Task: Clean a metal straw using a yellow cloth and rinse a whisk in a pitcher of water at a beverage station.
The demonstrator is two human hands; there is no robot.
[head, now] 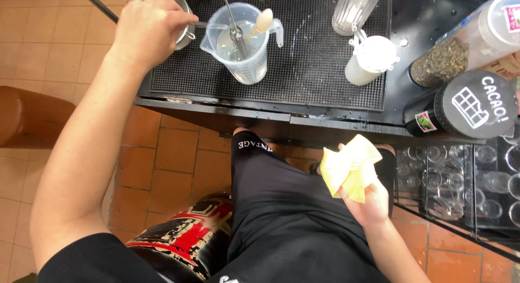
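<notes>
Left hand (149, 28): upper left of the frame, extended over the black table (401, 107). Its grip is clenched around the rim of a metal strainer (181, 23), most of which the hand hides. The strainer sits at the upper left corner of the ribbed black mat (319, 66), just beside a clear jug (241, 42).

Jug: upright on the mat, upper centre of the frame. It contains a little pale liquid, a metal tool and a spoon with a pale tip, both leaning against the rim.

Right hand (365, 199): lower right of centre, held below the table edge and above the black shorts. Its grip is closed on a folded yellow cloth (349, 166), which stands up from the fingers.

Other items on the table:
- a white lidded cup (371, 60) at the right edge of the mat;
- a ribbed clear glass (355, 9) above it, at the top edge of the frame;
- a jar of dried green leaves (460, 52), lying tilted at upper right;
- a black tin (466, 107) below the jar.

A rack of clear glasses (466, 180) occupies the right edge, below the table. The floor (173, 153) is brown tile.
</notes>
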